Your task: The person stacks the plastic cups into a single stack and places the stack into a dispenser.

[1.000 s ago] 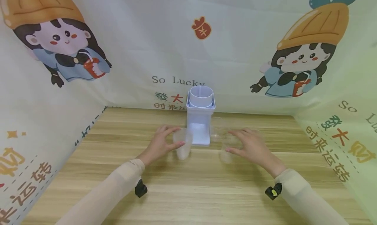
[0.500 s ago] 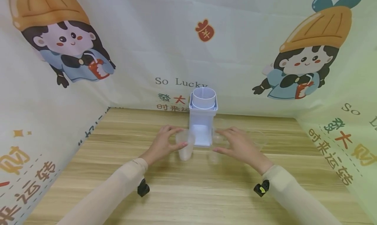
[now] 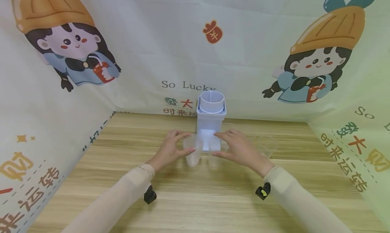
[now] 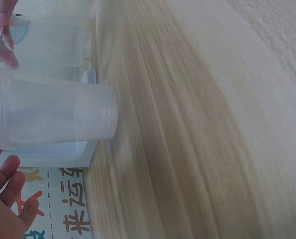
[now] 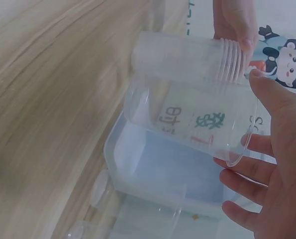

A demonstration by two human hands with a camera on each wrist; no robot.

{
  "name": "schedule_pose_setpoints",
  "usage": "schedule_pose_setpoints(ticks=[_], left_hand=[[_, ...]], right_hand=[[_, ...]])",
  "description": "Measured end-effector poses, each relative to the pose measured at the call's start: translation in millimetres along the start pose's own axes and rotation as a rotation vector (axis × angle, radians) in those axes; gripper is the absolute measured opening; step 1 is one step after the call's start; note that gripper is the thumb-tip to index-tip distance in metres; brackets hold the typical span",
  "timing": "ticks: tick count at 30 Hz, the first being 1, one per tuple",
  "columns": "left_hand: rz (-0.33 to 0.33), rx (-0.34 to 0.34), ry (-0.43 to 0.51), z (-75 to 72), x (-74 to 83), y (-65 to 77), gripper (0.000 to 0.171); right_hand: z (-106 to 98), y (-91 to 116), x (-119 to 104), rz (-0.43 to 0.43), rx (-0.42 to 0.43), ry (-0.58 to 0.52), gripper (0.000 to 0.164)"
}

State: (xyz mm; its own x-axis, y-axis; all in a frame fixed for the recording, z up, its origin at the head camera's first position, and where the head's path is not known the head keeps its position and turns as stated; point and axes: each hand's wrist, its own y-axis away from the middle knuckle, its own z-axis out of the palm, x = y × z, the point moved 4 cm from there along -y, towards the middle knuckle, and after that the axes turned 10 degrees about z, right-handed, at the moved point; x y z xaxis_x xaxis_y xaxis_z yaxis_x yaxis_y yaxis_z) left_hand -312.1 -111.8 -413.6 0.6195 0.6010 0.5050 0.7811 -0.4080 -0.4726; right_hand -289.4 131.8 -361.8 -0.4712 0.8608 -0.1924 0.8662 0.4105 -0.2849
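Note:
In the head view my left hand grips a stack of nested clear plastic cups near the rims. The stack's several rims show in the right wrist view. My right hand pinches a single clear plastic cup by its rim, between thumb and fingers. This cup is upright beside the stack, close to it; whether they touch I cannot tell. Just behind both stands a pale lilac plastic holder with a round tube set in its top and an open front.
Another clear cup stands on the wooden table right of my right hand. A further clear cup is beside the holder, partly hidden in the head view. A printed cloth encloses the table at the back and sides.
My right hand has moved left with the single cup, bringing it close to the stack. A cup behind that hand has come into view. The left hand stays nearly still, holding the stack.

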Motion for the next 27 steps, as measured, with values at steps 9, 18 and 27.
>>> schedule_pose_setpoints(ticks=[9, 18, 27], left_hand=[[0.002, -0.004, 0.024, 0.0, 3.1, 0.2, 0.060], [0.006, 0.003, 0.025, -2.1, 4.9, 0.7, 0.061], [0.008, 0.002, 0.025, -3.4, 5.9, 0.6, 0.061]], right_hand=[[-7, -12, -4, -0.011, -0.009, -0.013, 0.074], [-39, -24, -12, -0.038, 0.043, 0.012, 0.073], [-63, -36, -18, -0.043, 0.075, 0.001, 0.076]])
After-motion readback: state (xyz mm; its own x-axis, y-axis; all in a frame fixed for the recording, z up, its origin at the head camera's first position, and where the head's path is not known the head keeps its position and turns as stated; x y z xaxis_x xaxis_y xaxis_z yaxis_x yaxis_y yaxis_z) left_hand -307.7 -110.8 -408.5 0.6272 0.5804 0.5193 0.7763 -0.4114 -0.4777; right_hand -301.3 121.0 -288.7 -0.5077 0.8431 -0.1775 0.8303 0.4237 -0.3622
